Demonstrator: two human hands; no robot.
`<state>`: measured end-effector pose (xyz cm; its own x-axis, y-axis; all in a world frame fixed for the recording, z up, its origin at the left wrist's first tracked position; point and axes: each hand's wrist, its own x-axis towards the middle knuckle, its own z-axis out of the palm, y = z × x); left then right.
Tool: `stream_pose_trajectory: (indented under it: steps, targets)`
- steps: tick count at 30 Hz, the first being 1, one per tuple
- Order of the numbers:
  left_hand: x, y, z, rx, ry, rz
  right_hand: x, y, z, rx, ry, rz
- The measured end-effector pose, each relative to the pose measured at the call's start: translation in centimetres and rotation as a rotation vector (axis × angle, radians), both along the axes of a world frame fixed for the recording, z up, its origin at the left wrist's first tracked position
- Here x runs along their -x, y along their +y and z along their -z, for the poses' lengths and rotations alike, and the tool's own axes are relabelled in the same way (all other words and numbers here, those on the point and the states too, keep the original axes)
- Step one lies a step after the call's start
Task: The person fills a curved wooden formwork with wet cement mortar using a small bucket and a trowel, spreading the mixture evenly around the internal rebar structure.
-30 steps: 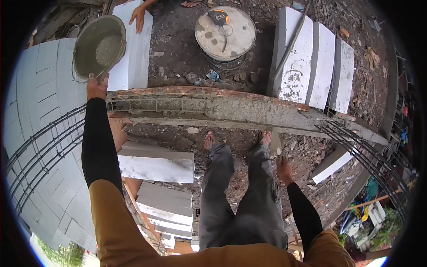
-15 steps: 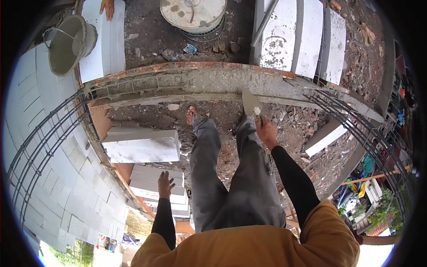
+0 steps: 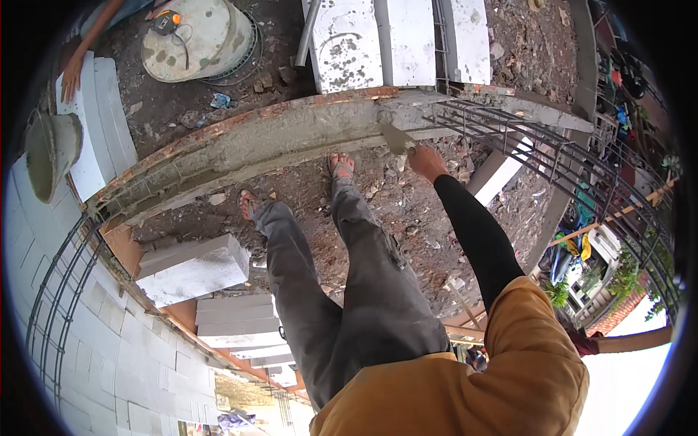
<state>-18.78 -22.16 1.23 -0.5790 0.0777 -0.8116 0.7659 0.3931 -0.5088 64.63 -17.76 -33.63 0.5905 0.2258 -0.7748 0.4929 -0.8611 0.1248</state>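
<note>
Spreading step: right hand (image 3: 425, 161) gripping trowel (image 3: 396, 136), blade on wet mortar (image 3: 291, 138) atop the wall; next likely an even drag along the bed; left hand out of view.

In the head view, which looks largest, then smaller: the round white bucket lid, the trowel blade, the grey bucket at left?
1. Round white bucket lid.
2. Grey bucket, clearly smaller in the picture, though fisheye bending at the rim makes this unsure.
3. Trowel blade, held by the right hand.
</note>
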Motion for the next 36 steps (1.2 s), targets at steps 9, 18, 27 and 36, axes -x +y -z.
stream_pose_trajectory:
  steps: [9, 18, 27, 36]
  targets:
    - [-6.9, 6.7, 1.6, -0.021, 0.008, -0.039, -1.4, -8.5, 7.8, -0.599, 0.212, 1.002]
    - [-8.5, 6.2, -2.2, 0.043, 0.081, 0.050, 2.8, -0.2, 11.5, -1.411, 0.552, 2.165]
    - [-8.5, -0.5, -6.5, 0.226, 0.157, 0.134, -3.6, -0.3, 16.5, -1.205, 0.152, 2.165]
    - [-10.5, -1.6, -6.1, 0.073, 0.001, 0.095, 5.9, -0.1, 13.8, -1.208, 0.508, 2.062]
